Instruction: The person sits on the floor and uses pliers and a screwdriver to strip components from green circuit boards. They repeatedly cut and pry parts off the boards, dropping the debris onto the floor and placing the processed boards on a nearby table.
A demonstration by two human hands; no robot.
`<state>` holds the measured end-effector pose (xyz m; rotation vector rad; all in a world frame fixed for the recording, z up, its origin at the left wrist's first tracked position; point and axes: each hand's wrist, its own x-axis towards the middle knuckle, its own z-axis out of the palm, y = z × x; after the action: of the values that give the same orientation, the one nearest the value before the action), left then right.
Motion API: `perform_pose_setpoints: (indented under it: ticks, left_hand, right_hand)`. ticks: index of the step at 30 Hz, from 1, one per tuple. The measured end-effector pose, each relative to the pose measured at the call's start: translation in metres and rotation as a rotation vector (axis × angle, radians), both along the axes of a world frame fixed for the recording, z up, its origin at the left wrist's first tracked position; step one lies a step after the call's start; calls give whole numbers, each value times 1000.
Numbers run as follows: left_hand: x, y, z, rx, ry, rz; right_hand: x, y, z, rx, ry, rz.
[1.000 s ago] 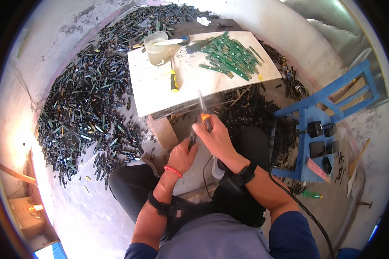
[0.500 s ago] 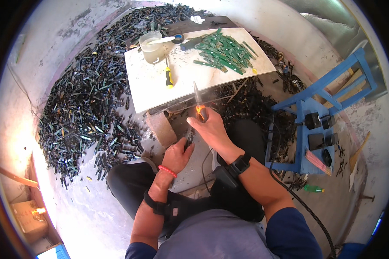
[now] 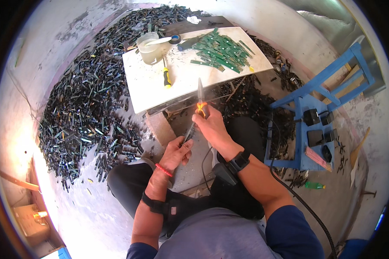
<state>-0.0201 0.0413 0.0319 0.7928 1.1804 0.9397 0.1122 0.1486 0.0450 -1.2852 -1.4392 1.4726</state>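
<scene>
My right hand [image 3: 212,127] is closed round the orange and black handle of a tool with a long pointed metal tip, which looks like scissors [image 3: 200,93]. Its tip points away from me, in front of the table edge. Lower and to the left, my left hand [image 3: 178,153] pinches a thin dark strip [image 3: 189,132], whose far end reaches close to the right hand. Whether strip and tool touch, I cannot tell. On the white tabletop [image 3: 147,97] lie a yellow and black screwdriver [image 3: 167,78] and a heap of green circuit-board strips [image 3: 222,52].
A plastic cup [image 3: 150,55] with a white stick [image 3: 159,41] across it stands near a roll of tape [image 3: 175,39]. A big pile of dark strips [image 3: 86,112] covers the floor at left. At right a blue chair [image 3: 304,162] bears black adapters; a dark cable [image 3: 304,207] runs beside my right arm.
The tool's tip has swung slightly right and stands more upright. My left hand has turned and moved up a little, and its strip shows more clearly near the right hand.
</scene>
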Motion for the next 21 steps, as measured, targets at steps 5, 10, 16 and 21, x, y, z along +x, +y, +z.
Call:
perform_pose_setpoints:
  ticks: [5, 10, 16, 21]
  left_hand:
    - [-1, -1, 3, -50, -165, 54]
    - [-3, 0, 10, -152, -408, 140]
    - [-7, 1, 7, -233, -462, 106]
    - [-8, 2, 8, -276, -478, 142]
  right_hand:
    - [-1, -4, 20, -137, 141, -47]
    - [-1, -7, 23, -84, 181, -46]
    - [0, -7, 21, -66, 142, -22]
    - [-3, -10, 24, -137, 155, -39]
